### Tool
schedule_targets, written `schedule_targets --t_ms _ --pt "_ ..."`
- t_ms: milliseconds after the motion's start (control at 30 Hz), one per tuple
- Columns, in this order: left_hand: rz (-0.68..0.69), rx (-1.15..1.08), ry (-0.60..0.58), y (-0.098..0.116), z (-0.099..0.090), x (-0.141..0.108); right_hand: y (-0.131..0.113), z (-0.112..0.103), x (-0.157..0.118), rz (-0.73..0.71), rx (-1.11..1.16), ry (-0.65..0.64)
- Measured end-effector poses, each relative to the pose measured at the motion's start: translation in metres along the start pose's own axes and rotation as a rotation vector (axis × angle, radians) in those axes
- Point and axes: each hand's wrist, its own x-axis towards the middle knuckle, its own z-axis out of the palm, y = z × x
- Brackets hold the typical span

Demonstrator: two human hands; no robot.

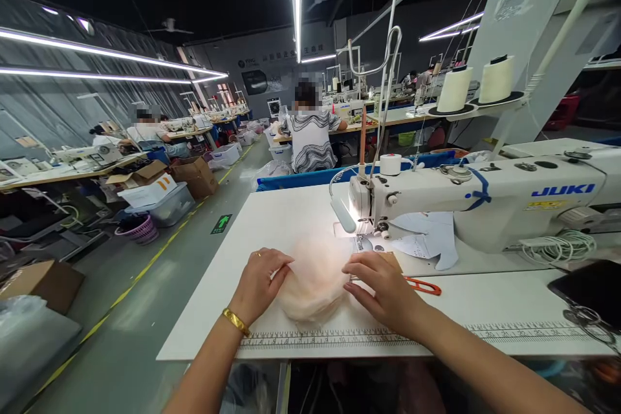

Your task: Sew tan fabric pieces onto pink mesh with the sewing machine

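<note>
A piece of sheer pale peach fabric (314,291) lies gathered in a soft round heap on the white sewing table, just in front of the needle area. At its left edge, my left hand (262,275) pinches the cloth between thumb and fingers. My right hand (381,284) has its thumb and fingertips closed on the fabric's right edge. The lit presser foot of the white sewing machine (509,197) stands just beyond the cloth. Partly behind my right hand are orange-handled thread snips (424,285).
A printed ruler strip (310,339) runs along the table's front edge. White paper patterns (427,239) lie under the machine arm. A dark phone (589,294) and metal scissors (589,322) sit at the right. Two thread cones (455,89) stand behind. A co-worker (310,129) sits ahead.
</note>
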Motion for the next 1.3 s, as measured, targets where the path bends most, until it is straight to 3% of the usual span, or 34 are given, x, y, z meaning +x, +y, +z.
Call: schedule_targets --t_ms 200,300,400,567,733,967,1100,1200,1300 --pt "-0.019 -0.060 0.029 0.008 -0.003 -0.001 -0.018 0.038 0.033 0.142 -0.033 -0.111" --pt "-0.174 -0.099 0.076 0.012 0.001 -0.021 -0.027 0.049 0.045 0.202 -0.090 -0.206" --pt "-0.331 -0.150 0.012 0.019 0.008 -0.049 -0.036 0.053 0.055 0.246 -0.129 -0.295" --pt "-0.444 -0.237 0.023 0.034 0.026 -0.076 -0.051 0.064 0.068 0.274 -0.218 -0.356" --pt "-0.492 -0.332 0.059 0.043 0.033 -0.078 -0.049 0.069 0.072 0.271 -0.190 -0.336" --pt "-0.562 -0.383 0.092 0.046 0.031 -0.074 -0.029 0.044 0.075 0.525 0.066 -0.323" --pt "-0.581 -0.365 0.109 0.043 0.033 -0.066 -0.041 0.043 0.073 0.402 0.092 -0.362" --pt "-0.578 -0.345 0.130 0.041 0.034 -0.057 -0.055 0.053 0.071 0.292 -0.036 -0.442" --pt "-0.576 -0.372 0.154 0.041 0.033 -0.052 -0.059 0.063 0.071 0.295 -0.155 -0.437"
